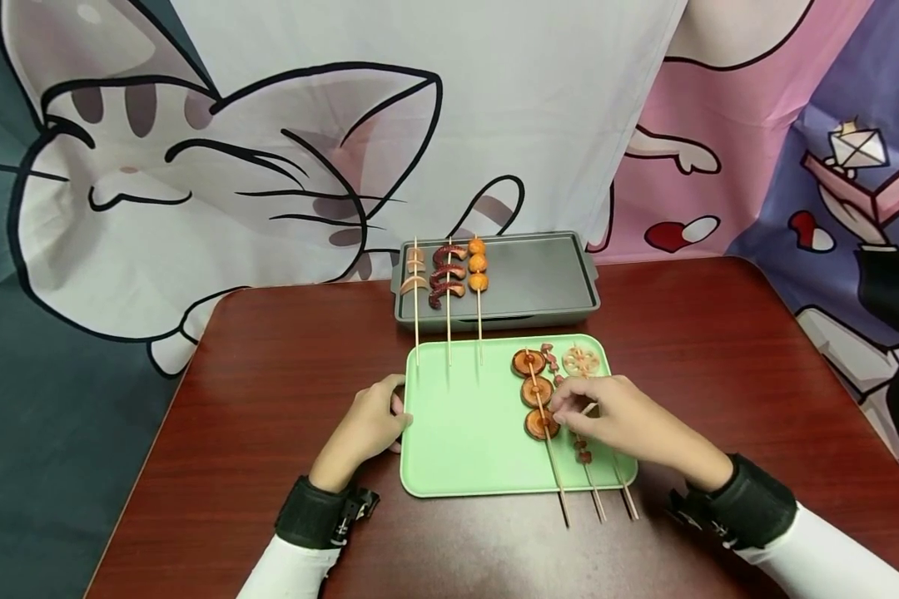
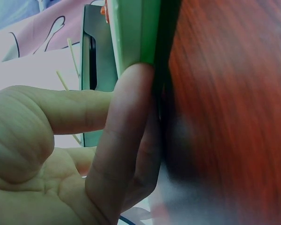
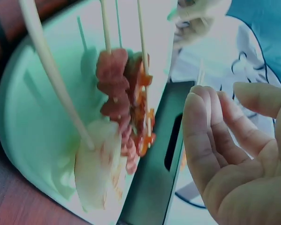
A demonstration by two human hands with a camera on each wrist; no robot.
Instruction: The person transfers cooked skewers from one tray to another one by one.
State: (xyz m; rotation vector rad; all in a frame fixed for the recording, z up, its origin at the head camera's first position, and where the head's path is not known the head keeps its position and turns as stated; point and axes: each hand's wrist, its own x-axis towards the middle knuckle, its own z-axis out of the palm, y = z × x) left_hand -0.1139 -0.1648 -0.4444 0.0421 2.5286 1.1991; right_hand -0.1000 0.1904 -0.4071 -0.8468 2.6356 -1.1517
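A light green tray [image 1: 464, 449] lies on the table, and my left hand [image 1: 370, 422] pinches its left edge. The left wrist view shows a finger [image 2: 126, 108] against the tray's side [image 2: 131, 37]. Above the tray's right part hovers my right hand [image 1: 618, 413], its fingers [image 3: 199, 136] bent loosely with nothing between them and the thumb. Below it lie a skewer of round brown mushroom slices [image 1: 537, 393], a skewer of small reddish meat pieces [image 1: 583, 453], partly covered by the hand, and a skewer with pale lotus root slices [image 1: 580, 361].
Behind the green tray stands a grey grill pan [image 1: 535, 279]. Across its left side lie a skewer of pale curved pieces [image 1: 414, 284], one of dark red tentacle-like pieces [image 1: 448, 273] and one of orange balls [image 1: 478, 264]. A printed cloth [image 1: 554, 108] hangs behind the table.
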